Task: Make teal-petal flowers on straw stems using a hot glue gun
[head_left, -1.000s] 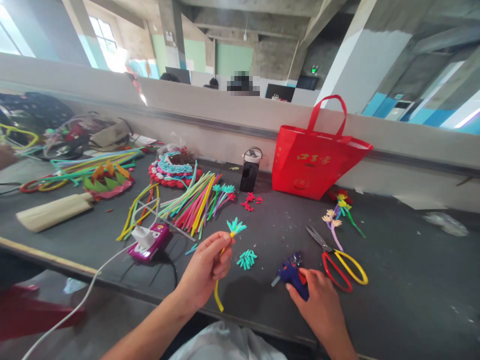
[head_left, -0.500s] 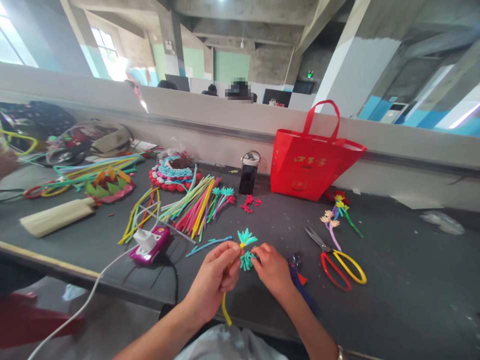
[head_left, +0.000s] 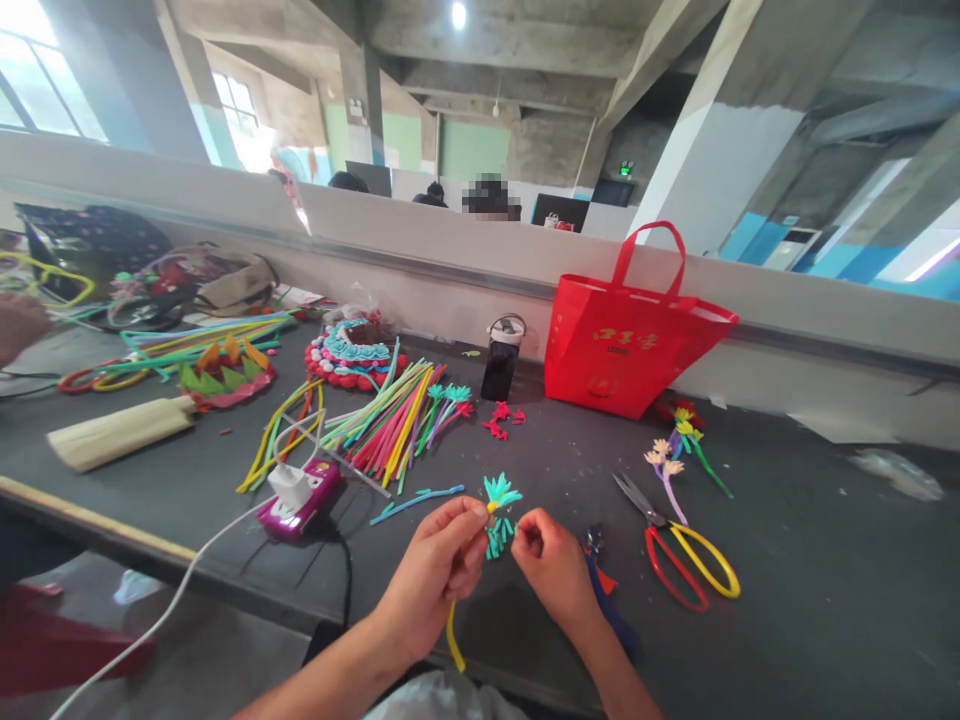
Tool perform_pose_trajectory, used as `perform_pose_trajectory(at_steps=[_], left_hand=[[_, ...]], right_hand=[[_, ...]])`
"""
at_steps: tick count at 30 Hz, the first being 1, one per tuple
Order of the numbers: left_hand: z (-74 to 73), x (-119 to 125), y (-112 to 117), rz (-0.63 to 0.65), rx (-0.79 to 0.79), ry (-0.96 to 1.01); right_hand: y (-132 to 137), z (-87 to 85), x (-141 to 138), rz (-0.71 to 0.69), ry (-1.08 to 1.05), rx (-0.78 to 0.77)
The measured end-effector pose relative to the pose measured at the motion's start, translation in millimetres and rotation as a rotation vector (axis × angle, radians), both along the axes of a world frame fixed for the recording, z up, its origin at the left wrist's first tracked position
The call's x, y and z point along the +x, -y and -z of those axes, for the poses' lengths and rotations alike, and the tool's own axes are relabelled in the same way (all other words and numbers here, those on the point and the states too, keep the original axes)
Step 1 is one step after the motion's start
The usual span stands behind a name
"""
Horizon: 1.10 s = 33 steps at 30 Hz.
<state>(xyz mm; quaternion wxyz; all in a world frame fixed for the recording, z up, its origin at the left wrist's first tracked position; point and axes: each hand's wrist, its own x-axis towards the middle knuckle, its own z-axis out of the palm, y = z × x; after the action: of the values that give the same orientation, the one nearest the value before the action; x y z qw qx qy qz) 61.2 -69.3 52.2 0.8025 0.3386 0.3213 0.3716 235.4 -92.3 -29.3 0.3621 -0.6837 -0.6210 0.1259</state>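
Note:
My left hand (head_left: pixel 442 560) pinches a pipe-cleaner flower (head_left: pixel 501 492) just below its turquoise petals, where a yellow band shows. Its yellow stem (head_left: pixel 454 640) hangs below my fist. Just right of it, my right hand (head_left: pixel 553 560) has its thumb and fingertips pressed together; whatever sits between them is too small to make out. Beneath the flower, between my hands, lies a small pile of cut turquoise pieces (head_left: pixel 498 540) on the dark table. A blue pipe cleaner (head_left: pixel 416 502) with short turquoise bits lies to the left. Red-and-yellow-handled scissors (head_left: pixel 679 545) lie open on the right.
Behind my hands are a bundle of coloured pipe cleaners (head_left: pixel 394 425), red scraps (head_left: pixel 501 420), a tumbler (head_left: pixel 501 362) and a red bag (head_left: pixel 630 345). A purple power strip (head_left: pixel 300 500) with a white cable is at left. Finished flowers (head_left: pixel 667 465) lie by the scissors. Another person's hand (head_left: pixel 19 325) shows far left.
My right hand has drawn slightly away from the flower, its fingers closing into a tighter pinch. My left hand keeps its hold. The whole view has shifted slightly.

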Motion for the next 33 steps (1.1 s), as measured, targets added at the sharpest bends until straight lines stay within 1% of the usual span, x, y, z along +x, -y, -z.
perform_pose_trajectory(at_steps=[3,7,11,12,14,16,18,20,23,25,27,33], left_hand=[[1.3,2,-1,-0.007,0.002,-0.016],[3.0,4,-1,-0.014,0.011,-0.039],[3.4,4,-1,-0.017,0.011,-0.067],[3.0,4,0,-0.018,0.013,-0.074],[2.0,3,0,-0.022,0.015,-0.085],[1.2,3,1,-0.027,0.017,-0.095],[1.0,4,2,-0.029,0.023,-0.099],[1.3,5,3,-0.027,0.033,-0.098],[1.4,5,6,-0.023,0.044,-0.099],[0.8,5,7,-0.024,0.047,-0.107],[0.0,5,9,-0.026,0.048,-0.115],[-0.6,5,10,-0.032,0.049,-0.123]], right_hand=[[8,-8.1,2,0.021,-0.171,0.034],[17,-25.2,4,0.007,-0.396,0.050],[26,-39.9,2,-0.012,-0.827,0.017],[28,-42.8,2,-0.028,-0.901,0.005],[34,-48.9,0,-0.061,-0.943,-0.002],[39,-56.2,-1,-0.078,-0.920,0.011],[44,-65.4,-4,-0.082,-0.840,0.048],[45,-75.1,-7,-0.098,-0.684,0.129],[43,-86.0,-11,-0.111,-0.361,0.300],[40,-88.6,-13,-0.089,-0.188,0.392],[37,-87.9,-14,-0.055,-0.081,0.449],[33,-84.7,-16,-0.034,0.031,0.478]])
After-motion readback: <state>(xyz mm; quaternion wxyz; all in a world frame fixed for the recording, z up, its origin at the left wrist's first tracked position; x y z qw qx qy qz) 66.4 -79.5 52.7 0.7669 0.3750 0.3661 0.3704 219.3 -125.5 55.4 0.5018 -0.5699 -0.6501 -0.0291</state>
